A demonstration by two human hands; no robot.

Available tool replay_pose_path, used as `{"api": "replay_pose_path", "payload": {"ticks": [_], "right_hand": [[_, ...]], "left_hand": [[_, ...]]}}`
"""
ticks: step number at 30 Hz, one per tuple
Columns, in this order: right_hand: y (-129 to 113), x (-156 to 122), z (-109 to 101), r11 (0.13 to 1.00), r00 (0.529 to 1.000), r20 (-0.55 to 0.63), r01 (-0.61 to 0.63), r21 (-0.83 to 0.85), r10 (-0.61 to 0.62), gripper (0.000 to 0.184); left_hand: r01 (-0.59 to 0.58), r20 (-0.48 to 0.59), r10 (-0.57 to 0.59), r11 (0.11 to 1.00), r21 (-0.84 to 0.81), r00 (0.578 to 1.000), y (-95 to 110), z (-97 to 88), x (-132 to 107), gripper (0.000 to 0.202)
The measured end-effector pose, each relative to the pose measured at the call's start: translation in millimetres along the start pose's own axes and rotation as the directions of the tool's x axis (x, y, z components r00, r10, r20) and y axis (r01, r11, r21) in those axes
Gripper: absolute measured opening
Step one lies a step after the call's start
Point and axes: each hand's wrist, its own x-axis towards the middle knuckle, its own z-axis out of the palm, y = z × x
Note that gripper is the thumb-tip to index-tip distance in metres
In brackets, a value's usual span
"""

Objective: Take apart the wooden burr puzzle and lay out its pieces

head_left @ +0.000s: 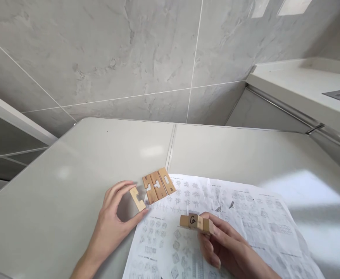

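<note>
My left hand [116, 213] pinches a pale notched wooden puzzle piece [137, 200] by its two ends, between thumb and fingers. Just right of it, three flat wooden pieces with cut-outs [159, 186] lie side by side, marked with handwritten characters. My right hand [226, 240] grips joined wooden puzzle pieces [197, 223] above the printed sheet; a dark letter "G" shows on one face. How these pieces interlock is partly hidden by my fingers.
A large creased instruction sheet [239, 217] with small diagrams covers the right front of the white folding table [123, 147]. A seam [171, 147] runs across the tabletop. Behind it stands a grey tiled wall [100, 58]; a white counter [303, 85] is at the right.
</note>
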Motion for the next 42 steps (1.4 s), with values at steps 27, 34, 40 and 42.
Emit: {"api": "replay_pose_path", "payload": {"ticks": [27, 34, 40, 42], "right_hand": [[0.8, -0.6, 3.9, 0.994, 0.999, 0.024, 0.036, -0.101, -0.034, 0.033], [0.8, 1.6, 3.5, 0.990, 0.995, 0.069, 0.073, -0.120, -0.065, 0.037], [-0.8, 0.6, 10.1, 0.947, 0.989, 0.065, 0.148, -0.285, -0.135, 0.042], [0.5, -0.9, 13.1, 0.924, 0.986, 0.053, 0.168, -0.343, -0.159, 0.042]], "left_hand": [[-0.058, 0.006, 0.059, 0.994, -0.097, 0.998, 45.3, 25.8, -37.3, 0.050], [-0.106, 0.304, 0.225, 0.926, -0.364, 0.926, 82.0, 35.4, -28.8, 0.025], [-0.014, 0.379, 0.166, 0.928, -0.372, 0.910, 93.0, 36.6, -24.9, 0.017], [-0.007, 0.372, 0.154, 0.930, -0.367, 0.916, 92.8, 35.8, -28.5, 0.024]]}}
